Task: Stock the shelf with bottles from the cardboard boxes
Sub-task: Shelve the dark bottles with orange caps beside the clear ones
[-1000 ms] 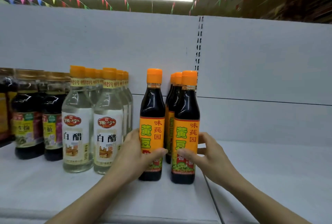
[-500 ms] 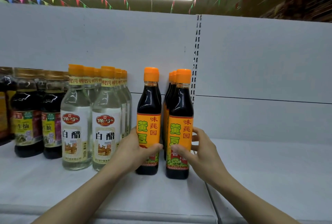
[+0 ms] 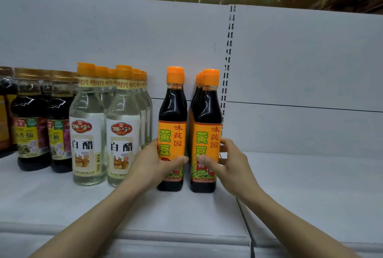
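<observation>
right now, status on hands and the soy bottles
Left hand grips left soy bottle. Right hand grips right soy bottle. Both upright on shelf. Vinegar bottles close left.

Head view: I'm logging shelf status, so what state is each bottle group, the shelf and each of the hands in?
Left soy bottle: upright, capped, gripped by left hand.
Right soy bottle: upright, capped, fronting a row, gripped by right hand.
Vinegar bottles: upright, capped, two rows.
Dark bottles: upright, capped, far left.
Shelf: bare right of the soy bottles.
</observation>
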`<control>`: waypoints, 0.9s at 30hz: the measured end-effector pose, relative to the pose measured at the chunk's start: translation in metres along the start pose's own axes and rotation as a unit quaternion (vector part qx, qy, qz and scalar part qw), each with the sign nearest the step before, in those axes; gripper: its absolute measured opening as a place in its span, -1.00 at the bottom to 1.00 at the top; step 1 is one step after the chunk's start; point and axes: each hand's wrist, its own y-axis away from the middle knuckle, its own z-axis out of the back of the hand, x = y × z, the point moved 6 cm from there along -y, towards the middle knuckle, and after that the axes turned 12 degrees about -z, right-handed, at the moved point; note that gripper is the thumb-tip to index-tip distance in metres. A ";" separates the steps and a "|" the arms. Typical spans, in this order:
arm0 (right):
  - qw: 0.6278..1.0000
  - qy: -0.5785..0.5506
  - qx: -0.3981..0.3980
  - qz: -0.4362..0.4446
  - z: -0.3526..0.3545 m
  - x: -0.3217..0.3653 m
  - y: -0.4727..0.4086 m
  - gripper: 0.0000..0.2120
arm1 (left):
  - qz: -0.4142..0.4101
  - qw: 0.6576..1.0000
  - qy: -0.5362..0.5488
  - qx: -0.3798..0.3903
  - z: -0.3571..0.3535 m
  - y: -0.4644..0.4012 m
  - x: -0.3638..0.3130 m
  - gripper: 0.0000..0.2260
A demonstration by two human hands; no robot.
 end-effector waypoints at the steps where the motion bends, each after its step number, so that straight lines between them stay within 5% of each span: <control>1: 1.000 0.005 -0.004 0.001 -0.001 0.000 0.000 -0.28 | 0.000 1.000 0.000 0.001 0.000 0.000 0.000 -0.62; 6: 0.999 0.028 -0.025 0.008 -0.004 0.003 0.005 -0.18 | 0.002 1.000 0.007 0.000 -0.001 0.003 -0.004 -0.63; 10: 0.999 0.034 -0.007 -0.014 -0.004 0.012 0.011 -0.33 | -0.005 1.000 -0.003 -0.002 -0.003 0.008 -0.012 -0.68; 16: 0.999 0.047 -0.017 0.017 0.015 0.039 0.049 -0.34 | 0.048 0.994 -0.047 -0.088 0.017 0.043 -0.033 -0.53; 23: 0.985 0.014 0.150 0.084 0.004 0.089 0.119 -0.64 | 0.071 0.980 -0.080 -0.169 0.041 0.138 -0.068 -0.88; 27: 0.959 -0.010 0.254 0.126 -0.023 0.116 0.161 -0.67 | 0.095 0.970 -0.105 -0.198 0.065 0.209 -0.080 -0.90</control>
